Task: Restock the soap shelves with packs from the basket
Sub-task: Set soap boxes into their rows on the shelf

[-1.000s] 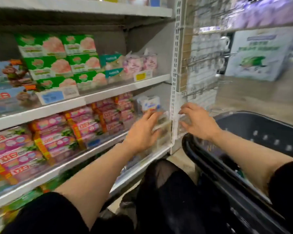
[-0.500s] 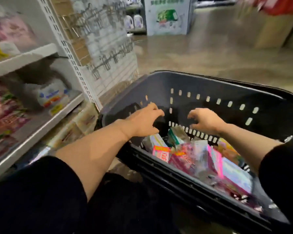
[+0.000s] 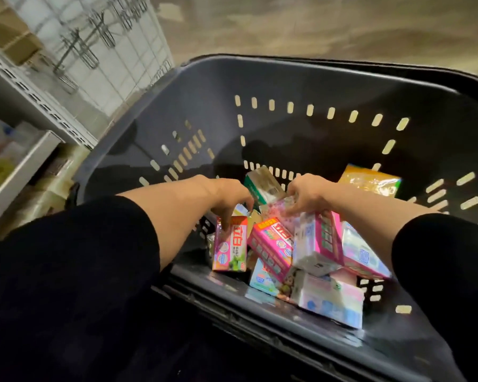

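Beside store shelving (image 3: 25, 166), both arms reach into a slotted plastic basket (image 3: 329, 86): left hand (image 3: 229, 198) fingers grip a pink soap pack (image 3: 230, 245), right hand (image 3: 308, 195) fingers pinch a crinkly wrapped pack (image 3: 278, 209).

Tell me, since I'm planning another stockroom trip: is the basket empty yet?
Not empty. The dark basket holds a jumble of soap packs, pink ones among them, covering part of its floor; both hands reach into the pile.

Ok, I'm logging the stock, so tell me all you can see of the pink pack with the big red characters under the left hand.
The pink pack is a glossy box-shaped soap pack, pink with large red characters, green fruit art low down and an orange bottom edge. It stands roughly upright at the near left of the pile in the dark basket. The left hand reaches down onto its top, fingers curled over the upper edge.
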